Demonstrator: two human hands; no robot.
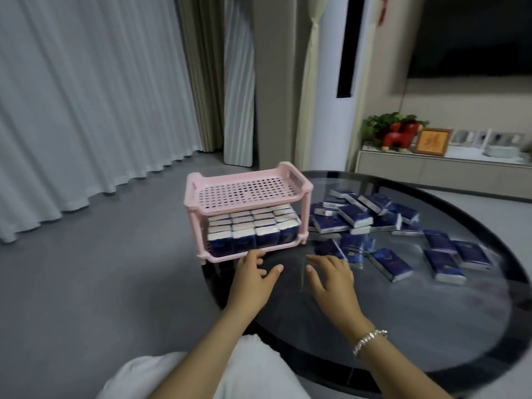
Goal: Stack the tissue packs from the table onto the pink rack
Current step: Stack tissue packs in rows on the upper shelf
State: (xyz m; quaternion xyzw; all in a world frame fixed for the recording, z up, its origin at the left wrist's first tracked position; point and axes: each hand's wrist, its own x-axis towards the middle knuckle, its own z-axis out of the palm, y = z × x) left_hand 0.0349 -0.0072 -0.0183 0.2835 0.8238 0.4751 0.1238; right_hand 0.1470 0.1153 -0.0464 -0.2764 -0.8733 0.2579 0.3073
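Your left hand (253, 276) is at the near edge of the two-tier pink plastic rack (247, 210), fingers spread and relaxed, grip holding nothing; fingertips are at the lower tier's front rim, contact unclear. Your right hand (331, 276) hovers flat over the round dark glass worktop (431, 326), grip wide, nothing held, silver bead bracelet (369, 340) on the wrist. The rack sits at the worktop's far-left edge: lower tier packed with upright dark-blue tissue packs (253, 230), perforated top tier bare. Loose dark-blue tissue packs (385, 226) lie scattered right of the rack.
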